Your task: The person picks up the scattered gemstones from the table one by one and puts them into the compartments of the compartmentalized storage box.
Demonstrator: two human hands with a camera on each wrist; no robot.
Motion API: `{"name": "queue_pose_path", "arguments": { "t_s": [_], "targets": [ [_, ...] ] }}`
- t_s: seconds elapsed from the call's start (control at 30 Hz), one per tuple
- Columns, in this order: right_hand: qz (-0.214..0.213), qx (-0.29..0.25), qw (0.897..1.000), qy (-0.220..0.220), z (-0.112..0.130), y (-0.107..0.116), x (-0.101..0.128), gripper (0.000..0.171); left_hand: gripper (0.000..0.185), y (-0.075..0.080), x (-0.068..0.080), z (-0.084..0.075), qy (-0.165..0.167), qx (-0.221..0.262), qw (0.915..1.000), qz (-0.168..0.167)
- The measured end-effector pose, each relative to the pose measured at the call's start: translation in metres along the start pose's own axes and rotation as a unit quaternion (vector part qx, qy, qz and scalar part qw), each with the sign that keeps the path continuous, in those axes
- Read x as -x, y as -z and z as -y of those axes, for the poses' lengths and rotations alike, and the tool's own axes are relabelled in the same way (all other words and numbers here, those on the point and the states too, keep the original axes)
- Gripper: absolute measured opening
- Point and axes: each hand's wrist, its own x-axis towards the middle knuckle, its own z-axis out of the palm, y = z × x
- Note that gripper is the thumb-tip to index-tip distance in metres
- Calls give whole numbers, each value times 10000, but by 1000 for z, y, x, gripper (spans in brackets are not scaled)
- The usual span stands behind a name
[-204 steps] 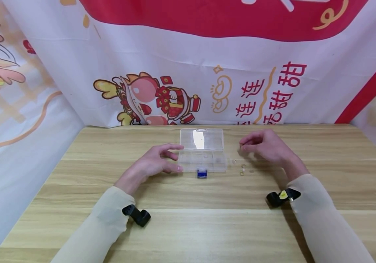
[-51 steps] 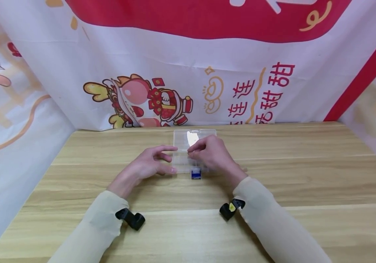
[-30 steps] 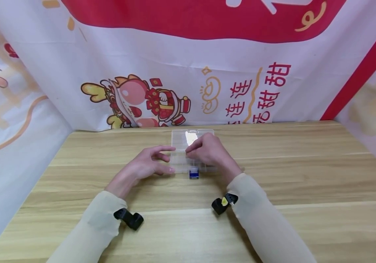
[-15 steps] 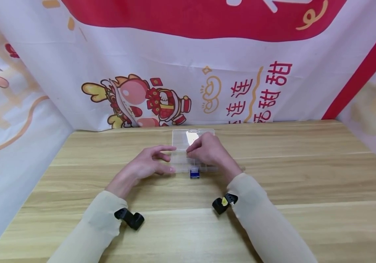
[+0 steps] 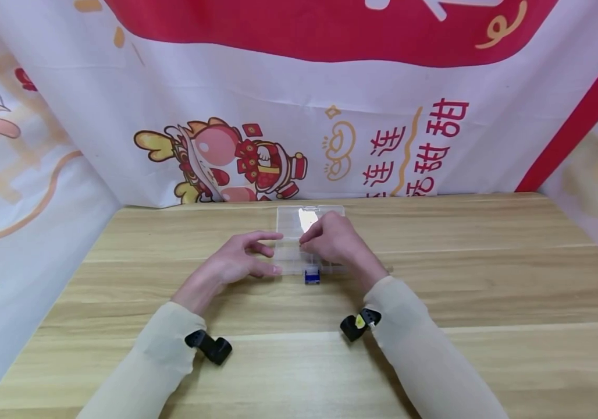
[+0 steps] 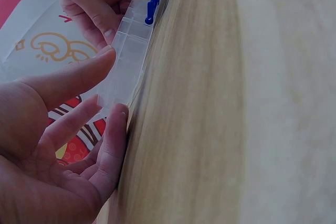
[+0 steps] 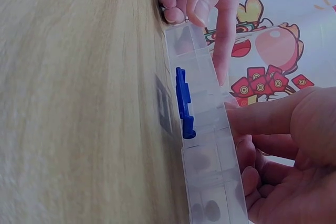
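A clear plastic compartment box [image 5: 291, 220] lies open on the wooden table [image 5: 435, 291], a blue latch [image 5: 312, 277] on its near wall. My left hand [image 5: 266, 254] is at the box's left end, its index finger and thumb fairly straight and touching that end. My right hand [image 5: 308, 241] hovers over the middle compartments with fingers curled, index and thumb tips close together; I see no piece between them. In the right wrist view the box [image 7: 210, 129], latch [image 7: 182, 103] and a few small dark pieces [image 7: 202, 211] in a compartment show. In the left wrist view the thumb [image 6: 116, 124] presses the box wall [image 6: 131, 61].
A printed cloth backdrop [image 5: 299, 116] stands behind and on both sides of the table. A tiny pale piece [image 5: 390, 269] lies on the wood to the right of the box. Black wrist cameras [image 5: 210, 347] [image 5: 356, 325] sit near the sleeves.
Early on my right hand was right of the box near small loose rings; it has since moved over the box. Over the last second both hands have barely moved.
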Motion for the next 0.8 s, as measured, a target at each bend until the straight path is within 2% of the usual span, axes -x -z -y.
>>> {"name": "queue_pose_path", "arguments": {
  "t_s": [0.8],
  "targets": [
    [56,71,9999,-48,2,1,1,12,73,1,-1,0,8,-10,10000,47]
  ]
}}
